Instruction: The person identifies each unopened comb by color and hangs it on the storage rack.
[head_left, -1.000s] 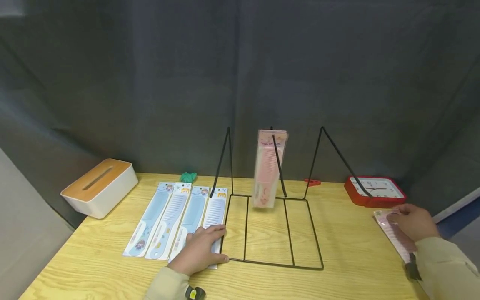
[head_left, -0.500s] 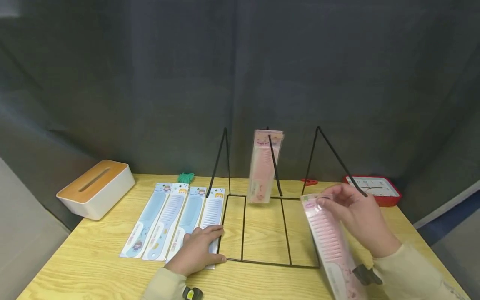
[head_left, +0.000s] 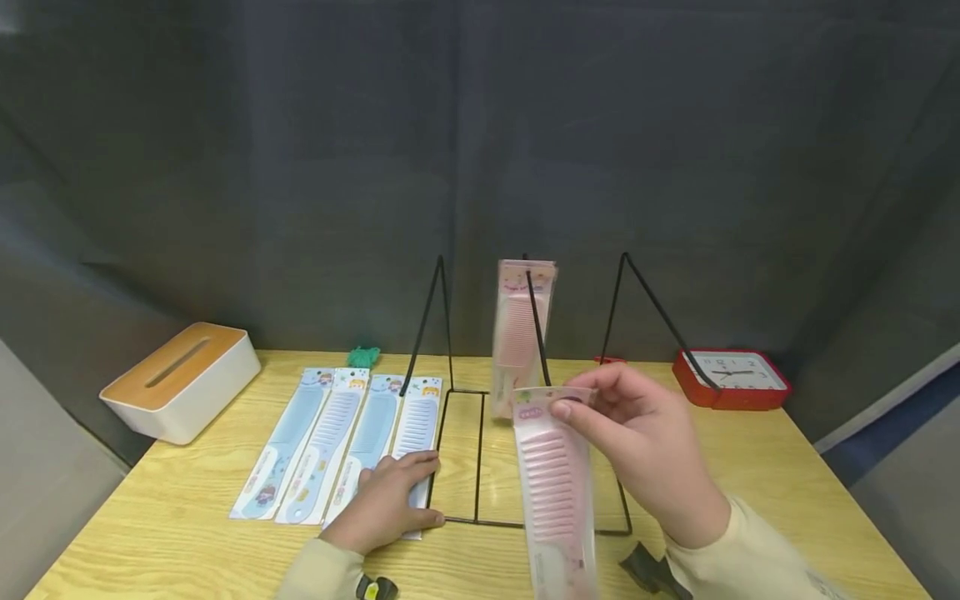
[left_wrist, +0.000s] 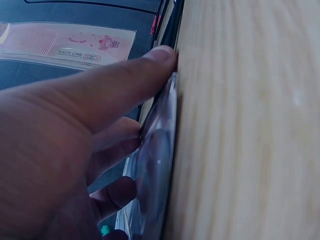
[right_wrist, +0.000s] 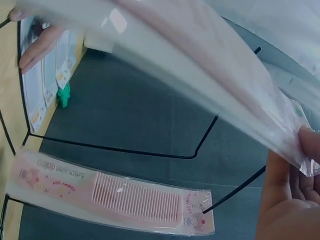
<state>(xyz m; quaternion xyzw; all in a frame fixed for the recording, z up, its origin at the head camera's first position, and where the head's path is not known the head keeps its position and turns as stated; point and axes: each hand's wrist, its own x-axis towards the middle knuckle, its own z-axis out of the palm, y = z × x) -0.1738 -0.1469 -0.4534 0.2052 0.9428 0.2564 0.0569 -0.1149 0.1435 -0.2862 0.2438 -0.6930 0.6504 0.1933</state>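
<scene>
My right hand pinches the top of a packaged pink comb between thumb and fingers. The package hangs down in front of the black wire rack; in the right wrist view it crosses the upper part, blurred. My left hand rests at the rack's left base bar with fingers spread, over the lower part of a packaged blue comb. In the left wrist view, a finger reaches along the base wire. More packaged pink combs hang on the rack's middle hook, clearly seen in the right wrist view.
Several packaged blue combs lie side by side left of the rack. A white tissue box with wooden lid stands far left, a green bundle at the back. A red clock lies right, behind the rack's right hook.
My right hand has taken the packaged pink comb from the table's right side and carried it left to the rack's front. My left hand stays at the base, while the view shifts slightly.
</scene>
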